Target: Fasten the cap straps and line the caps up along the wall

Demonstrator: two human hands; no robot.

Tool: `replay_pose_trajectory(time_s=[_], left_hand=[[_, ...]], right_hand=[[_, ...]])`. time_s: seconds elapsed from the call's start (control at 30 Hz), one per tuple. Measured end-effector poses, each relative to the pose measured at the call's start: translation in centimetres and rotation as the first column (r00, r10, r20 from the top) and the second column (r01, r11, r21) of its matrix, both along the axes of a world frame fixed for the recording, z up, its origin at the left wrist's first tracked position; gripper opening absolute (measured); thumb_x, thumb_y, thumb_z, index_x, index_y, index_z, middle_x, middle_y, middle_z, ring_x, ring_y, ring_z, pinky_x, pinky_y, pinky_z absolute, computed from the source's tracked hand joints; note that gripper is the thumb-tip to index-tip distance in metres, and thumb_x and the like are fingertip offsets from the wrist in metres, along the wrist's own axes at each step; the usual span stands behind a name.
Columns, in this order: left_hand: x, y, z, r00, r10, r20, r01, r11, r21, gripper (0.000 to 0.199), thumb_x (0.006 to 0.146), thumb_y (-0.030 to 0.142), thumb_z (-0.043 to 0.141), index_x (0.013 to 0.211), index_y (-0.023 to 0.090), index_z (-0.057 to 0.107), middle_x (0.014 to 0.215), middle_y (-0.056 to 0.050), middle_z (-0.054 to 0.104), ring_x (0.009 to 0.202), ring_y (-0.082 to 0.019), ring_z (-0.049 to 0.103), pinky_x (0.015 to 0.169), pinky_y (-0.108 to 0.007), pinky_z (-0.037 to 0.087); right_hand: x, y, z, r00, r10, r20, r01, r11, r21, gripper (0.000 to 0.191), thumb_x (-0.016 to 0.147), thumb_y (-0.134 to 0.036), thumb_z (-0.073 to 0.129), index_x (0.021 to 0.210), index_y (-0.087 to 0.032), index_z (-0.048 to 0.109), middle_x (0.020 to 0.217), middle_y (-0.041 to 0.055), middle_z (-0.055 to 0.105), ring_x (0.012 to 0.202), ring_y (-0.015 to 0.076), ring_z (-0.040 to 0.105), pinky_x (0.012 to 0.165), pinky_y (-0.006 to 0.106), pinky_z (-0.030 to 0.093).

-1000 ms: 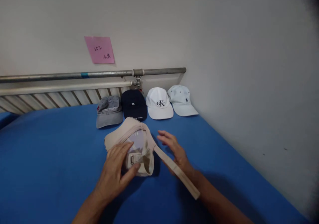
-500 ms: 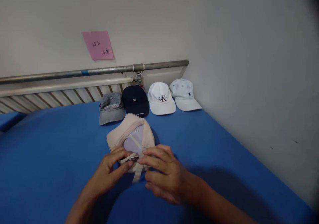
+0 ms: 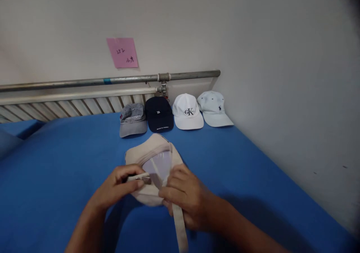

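A beige cap (image 3: 147,149) lies upside down between my hands, its pale lilac lining showing and its brim pointing up and left. My left hand (image 3: 119,185) pinches the cap's back edge at a metal buckle (image 3: 145,178), thumb below and fingers above. On the other side, my right hand (image 3: 185,196) has its fingers wrapped round the cap's strap (image 3: 180,226), whose loose end hangs down below the hand. The strap and the buckle are apart.
Behind the beige cap stand a grey cap (image 3: 133,121), a navy cap (image 3: 159,114), a white cap (image 3: 188,112) and a pale blue cap (image 3: 215,109) on the blue surface (image 3: 70,163). Pipes (image 3: 135,80) and a radiator (image 3: 67,107) run along the wall.
My right hand has moved away from the buckle and closed round the strap, which now hangs longer and further right. The view has shifted slightly left.
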State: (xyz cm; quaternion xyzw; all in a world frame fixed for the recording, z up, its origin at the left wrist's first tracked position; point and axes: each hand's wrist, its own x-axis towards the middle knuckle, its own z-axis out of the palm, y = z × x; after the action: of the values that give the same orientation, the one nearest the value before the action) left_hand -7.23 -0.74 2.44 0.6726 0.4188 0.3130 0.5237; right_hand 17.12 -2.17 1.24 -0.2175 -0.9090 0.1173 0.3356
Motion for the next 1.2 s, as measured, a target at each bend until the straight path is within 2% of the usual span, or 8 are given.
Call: replay_pose_trajectory(time_s=[0.2, 0.33, 0.43, 0.53, 0.6, 0.73, 0.97, 1.2], left_hand=[[-2.5, -0.3, -0.6, 0.958, 0.062, 0.281, -0.016, 0.986, -0.163, 0.012, 0.065, 0.028, 0.069, 0.065, 0.016, 0.069, 0.061, -0.003, 0.056, 0.057, -0.014, 0.05, 0.053, -0.024, 0.035], [-1.8, 0.0, -1.2, 0.929, 0.101, 0.356, -0.012, 0.969, -0.245, 0.012, 0.064, 0.028, 0.07, 0.064, 0.016, 0.069, 0.059, -0.002, 0.055, 0.053, -0.012, 0.047, 0.051, -0.023, 0.033], [-0.9, -0.1, -0.9, 0.923, 0.025, 0.385, 0.075, 0.968, -0.241, 0.011, 0.063, 0.027, 0.07, 0.067, 0.017, 0.072, 0.06, -0.002, 0.057, 0.054, -0.012, 0.047, 0.052, -0.023, 0.033], [-0.2, -0.4, -0.2, 0.944, -0.108, 0.311, 0.19, 0.95, -0.248, 0.011, 0.064, 0.024, 0.07, 0.071, 0.017, 0.074, 0.064, -0.004, 0.062, 0.059, -0.014, 0.051, 0.056, -0.024, 0.036], [0.1, -0.5, 0.1, 0.954, -0.132, 0.269, 0.209, 0.937, -0.28, 0.01, 0.065, 0.024, 0.071, 0.072, 0.017, 0.074, 0.064, -0.003, 0.062, 0.059, -0.013, 0.051, 0.057, -0.024, 0.036], [0.3, -0.5, -0.3, 0.958, -0.013, 0.287, 0.113, 0.935, -0.337, 0.012, 0.065, 0.028, 0.073, 0.069, 0.017, 0.071, 0.061, 0.0, 0.057, 0.055, -0.011, 0.046, 0.053, -0.022, 0.031], [1.4, -0.4, -0.3, 0.981, -0.041, 0.19, 0.1, 0.944, -0.315, 0.016, 0.073, 0.031, 0.07, 0.075, 0.015, 0.067, 0.064, 0.001, 0.056, 0.057, -0.01, 0.044, 0.053, -0.02, 0.032], [2.6, -0.6, 1.0, 0.958, -0.284, 0.034, 0.286, 0.942, -0.176, 0.01, 0.081, 0.023, 0.062, 0.087, 0.019, 0.069, 0.093, -0.002, 0.061, 0.089, -0.016, 0.055, 0.08, -0.026, 0.041]], right_hand=[[0.7, -1.1, 1.9, 0.926, -0.131, -0.353, -0.117, 0.791, -0.601, 0.013, 0.084, -0.016, 0.05, 0.08, -0.02, 0.062, 0.091, 0.0045, 0.067, 0.084, 0.0168, 0.062, 0.075, 0.029, 0.047], [0.7, -0.2, 1.4, 0.624, -0.319, -0.713, -0.526, 0.502, -0.686, 0.012, 0.083, -0.027, 0.05, 0.079, -0.02, 0.06, 0.07, 0.0013, 0.064, 0.065, 0.0167, 0.062, 0.069, 0.035, 0.05], [0.9, 0.9, 1.6, 0.426, -0.5, -0.754, -0.704, 0.341, -0.623, 0.011, 0.083, -0.031, 0.053, 0.083, -0.022, 0.058, 0.049, -0.008, 0.048, 0.036, 0.0076, 0.039, 0.05, 0.028, 0.046], [1.6, 2.0, 2.3, 0.267, -0.632, -0.727, -0.7, 0.392, -0.597, 0.005, 0.083, -0.027, 0.056, 0.082, -0.022, 0.057, 0.052, -0.0103, 0.044, 0.034, 0.0032, 0.025, 0.045, 0.021, 0.039], [2.0, 2.5, 2.3, 0.277, -0.632, -0.724, -0.63, 0.449, -0.633, 0.005, 0.084, -0.027, 0.054, 0.085, -0.023, 0.057, 0.052, -0.0108, 0.042, 0.035, 0.0035, 0.022, 0.045, 0.02, 0.038], [1.7, 2.5, 1.5, 0.604, -0.574, -0.553, -0.292, 0.486, -0.824, 0.013, 0.078, -0.029, 0.061, 0.088, -0.021, 0.059, 0.055, -0.0082, 0.047, 0.043, 0.0063, 0.035, 0.045, 0.02, 0.032], [-0.1, 1.9, 0.8, 0.905, -0.422, -0.061, 0.13, 0.411, -0.902, 0.026, 0.07, -0.025, 0.066, 0.094, -0.021, 0.056, 0.062, -0.0069, 0.051, 0.054, 0.0091, 0.044, 0.051, 0.021, 0.032], [-1.4, 1.3, -1.2, 0.903, -0.357, 0.239, 0.428, 0.702, -0.569, 0.022, 0.069, -0.014, 0.057, 0.09, -0.02, 0.057, 0.076, -0.0003, 0.061, 0.066, 0.0137, 0.051, 0.06, 0.025, 0.034]])
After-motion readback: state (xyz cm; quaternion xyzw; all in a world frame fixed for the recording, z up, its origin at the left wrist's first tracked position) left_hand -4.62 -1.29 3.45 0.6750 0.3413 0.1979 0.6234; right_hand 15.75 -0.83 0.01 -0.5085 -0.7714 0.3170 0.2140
